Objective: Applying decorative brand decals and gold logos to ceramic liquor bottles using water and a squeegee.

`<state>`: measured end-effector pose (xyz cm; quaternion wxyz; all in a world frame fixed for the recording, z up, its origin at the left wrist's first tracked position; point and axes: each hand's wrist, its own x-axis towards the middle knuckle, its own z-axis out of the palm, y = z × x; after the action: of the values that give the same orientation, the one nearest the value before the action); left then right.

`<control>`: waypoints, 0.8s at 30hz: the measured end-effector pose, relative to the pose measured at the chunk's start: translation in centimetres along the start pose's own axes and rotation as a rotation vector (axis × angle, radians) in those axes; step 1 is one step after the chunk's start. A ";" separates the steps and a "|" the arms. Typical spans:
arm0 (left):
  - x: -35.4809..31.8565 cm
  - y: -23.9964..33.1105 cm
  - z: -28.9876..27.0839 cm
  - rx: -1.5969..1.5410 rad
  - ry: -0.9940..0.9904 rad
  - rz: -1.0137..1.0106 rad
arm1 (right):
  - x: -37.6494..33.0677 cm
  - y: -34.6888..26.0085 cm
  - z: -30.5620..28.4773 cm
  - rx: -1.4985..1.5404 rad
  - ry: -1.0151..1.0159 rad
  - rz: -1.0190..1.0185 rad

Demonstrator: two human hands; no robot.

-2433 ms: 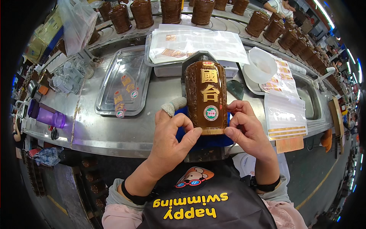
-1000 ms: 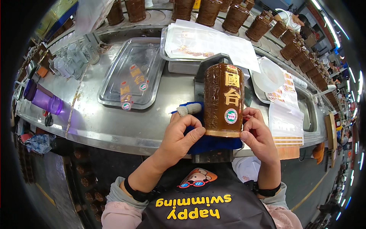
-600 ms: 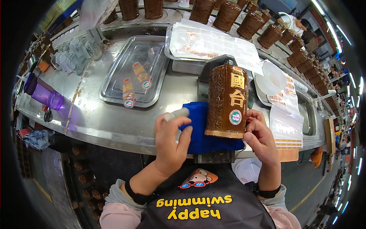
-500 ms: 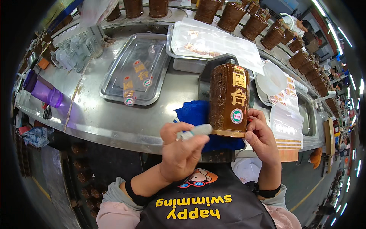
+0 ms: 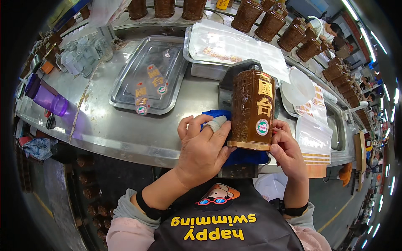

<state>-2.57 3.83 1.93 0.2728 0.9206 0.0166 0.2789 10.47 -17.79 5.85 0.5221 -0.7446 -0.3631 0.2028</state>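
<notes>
A glossy brown bottle (image 5: pixel 247 108) with raised gold characters and a round green-and-white sticker lies on a blue cloth (image 5: pixel 247 157), its base toward me. At the base's left edge is my left hand (image 5: pixel 203 146), fingers curled and thumb against the bottle. A grey-white wrap (image 5: pixel 215 124) covers one of its fingers. My right hand (image 5: pixel 289 148) pinches the lower right edge of the bottle. Something small and red shows between its fingers, mostly hidden. Behind the bottle is a dark angled stand (image 5: pixel 226 90).
A metal tray (image 5: pixel 121 98) holding clear label sheets is at left. Another tray at the back carries white sheets (image 5: pixel 234 42). Right of the bottle are a white bowl (image 5: pixel 299 85) and striped sheets (image 5: pixel 312 138). A purple bottle (image 5: pixel 50 100) lies far left. Brown bottles (image 5: pixel 247 16) line the conveyor.
My left hand has lowered and opened out from a pinch to rest against the bottle's base. The bottle has turned slightly. The bottles on the conveyor have shifted.
</notes>
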 end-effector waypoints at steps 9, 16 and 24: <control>-0.2 -1.1 1.4 -0.395 0.025 -0.007 | 0.2 0.6 -0.1 0.116 -0.043 0.029; -0.6 -1.2 2.1 -0.660 -0.014 -0.168 | 0.1 0.9 -0.4 0.126 -0.073 0.045; -0.8 -1.0 1.9 -0.678 -0.018 -0.200 | -0.1 1.1 -0.4 0.140 -0.088 0.031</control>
<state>-2.12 3.57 -0.28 0.5890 0.7740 0.0108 0.2323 11.08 -18.34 5.01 0.5533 -0.7020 -0.3592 0.2685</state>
